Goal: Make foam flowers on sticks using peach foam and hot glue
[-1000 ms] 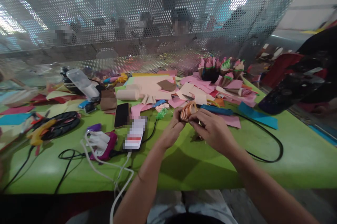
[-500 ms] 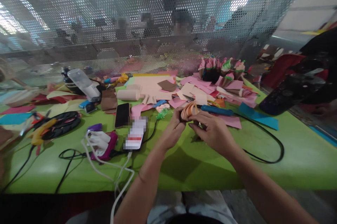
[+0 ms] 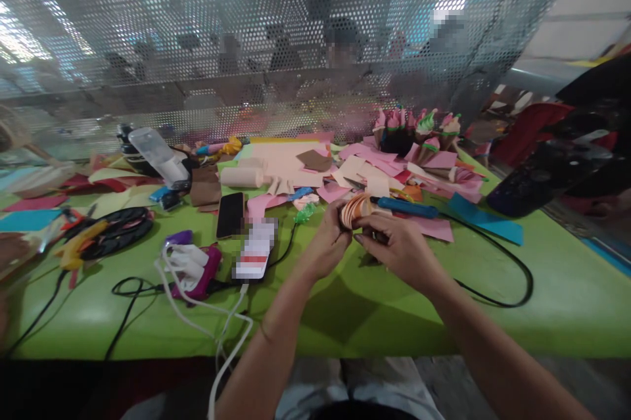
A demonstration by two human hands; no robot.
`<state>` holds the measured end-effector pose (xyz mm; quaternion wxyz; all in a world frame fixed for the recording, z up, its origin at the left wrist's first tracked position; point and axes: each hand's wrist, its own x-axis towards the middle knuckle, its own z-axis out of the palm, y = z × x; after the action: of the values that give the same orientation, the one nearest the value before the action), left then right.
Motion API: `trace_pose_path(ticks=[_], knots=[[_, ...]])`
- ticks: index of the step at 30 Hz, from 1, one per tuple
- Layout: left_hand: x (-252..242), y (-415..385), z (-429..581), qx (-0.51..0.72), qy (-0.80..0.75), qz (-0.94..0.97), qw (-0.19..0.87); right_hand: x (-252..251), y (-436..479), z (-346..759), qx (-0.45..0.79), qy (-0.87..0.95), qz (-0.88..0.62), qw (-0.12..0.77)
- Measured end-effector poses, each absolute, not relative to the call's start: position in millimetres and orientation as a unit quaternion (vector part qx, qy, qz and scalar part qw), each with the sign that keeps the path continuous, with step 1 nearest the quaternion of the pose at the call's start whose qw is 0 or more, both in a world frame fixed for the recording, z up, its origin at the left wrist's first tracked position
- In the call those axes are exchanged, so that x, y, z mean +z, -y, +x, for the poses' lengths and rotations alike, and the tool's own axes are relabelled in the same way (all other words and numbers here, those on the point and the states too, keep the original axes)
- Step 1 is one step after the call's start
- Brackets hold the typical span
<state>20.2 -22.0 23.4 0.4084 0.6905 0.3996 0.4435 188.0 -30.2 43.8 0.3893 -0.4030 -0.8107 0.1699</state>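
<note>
A small peach-and-cream striped swirl, layered like the top of a soft ice cream, is held over the green table. My left hand is closed around its left side. From the right, my right hand reaches in with bent fingers and pinches its lower right side; the fingertips are partly hidden. Just behind the right hand lies a corded tool with a blue handle, its look close to a soldering iron. Coloured sheets in pink, cream and brown lie beyond both hands.
Finished ice-cream cone crafts stand at the back. Left of my arms are a black phone, a lit phone, a power strip with white cables, and a yellow glue gun. A perforated metal screen rises behind.
The swirl has tilted slightly in my fingers, and the right hand has shifted a little along it. The view has moved very slightly; the table things lie as before.
</note>
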Motion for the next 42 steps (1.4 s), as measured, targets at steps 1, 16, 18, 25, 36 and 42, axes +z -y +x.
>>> trace_pose_path(ticks=[1, 16, 18, 25, 36, 42], knots=[[24, 22, 21, 0.444, -0.398, 0.691, 0.409, 44, 30, 188, 0.171, 0.811, -0.404, 0.387], [18, 18, 21, 0.428, -0.399, 0.734, 0.345, 36, 31, 185, 0.138, 0.784, -0.407, 0.448], [17, 18, 21, 0.436, -0.385, 0.730, 0.359, 34, 32, 183, 0.112, 0.778, -0.409, 0.463], [14, 18, 23, 0.469, -0.338, 0.682, 0.449, 34, 36, 176, 0.037, 0.763, -0.395, 0.510], [15, 18, 26, 0.494, -0.337, 0.608, 0.523, 36, 32, 179, 0.280, 0.672, -0.399, 0.557], [16, 16, 25, 0.490, -0.371, 0.597, 0.515, 32, 28, 182, 0.401, 0.589, -0.406, 0.573]])
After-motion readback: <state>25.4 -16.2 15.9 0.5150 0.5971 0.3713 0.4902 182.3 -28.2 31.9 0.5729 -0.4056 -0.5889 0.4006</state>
